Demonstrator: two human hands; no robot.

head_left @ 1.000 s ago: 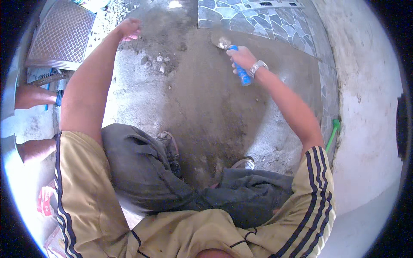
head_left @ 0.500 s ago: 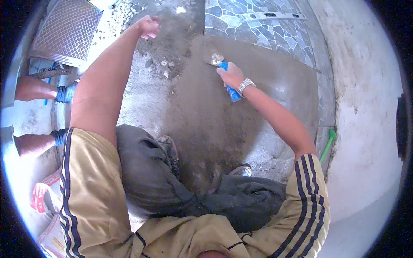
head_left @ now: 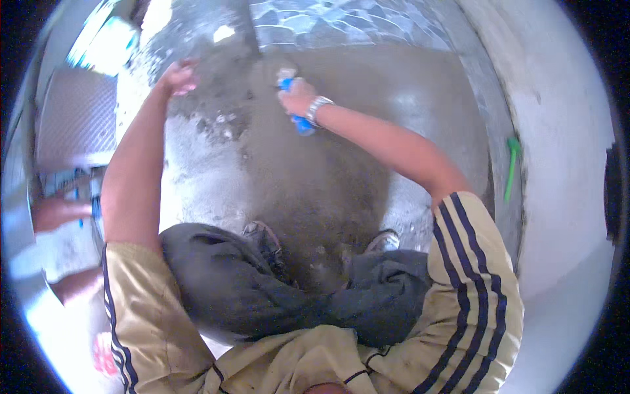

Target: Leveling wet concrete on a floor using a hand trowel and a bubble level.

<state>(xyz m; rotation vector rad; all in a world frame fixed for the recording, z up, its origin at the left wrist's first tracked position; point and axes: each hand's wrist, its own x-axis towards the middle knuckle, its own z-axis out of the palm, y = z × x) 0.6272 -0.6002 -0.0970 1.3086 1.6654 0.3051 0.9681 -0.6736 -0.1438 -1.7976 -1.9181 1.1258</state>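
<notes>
The right hand [head_left: 296,97] wraps tight around the blue handle of a trowel [head_left: 294,108], its blade down on the wet grey floor [head_left: 394,98] near the far tiled edge. The left hand [head_left: 177,77] rests on the floor, holding nothing, likely to prop the person up.

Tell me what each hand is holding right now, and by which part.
The right hand grips a trowel with a blue plastic handle by that handle, over the grey wet mortar bed. The left hand holds nothing.
</notes>
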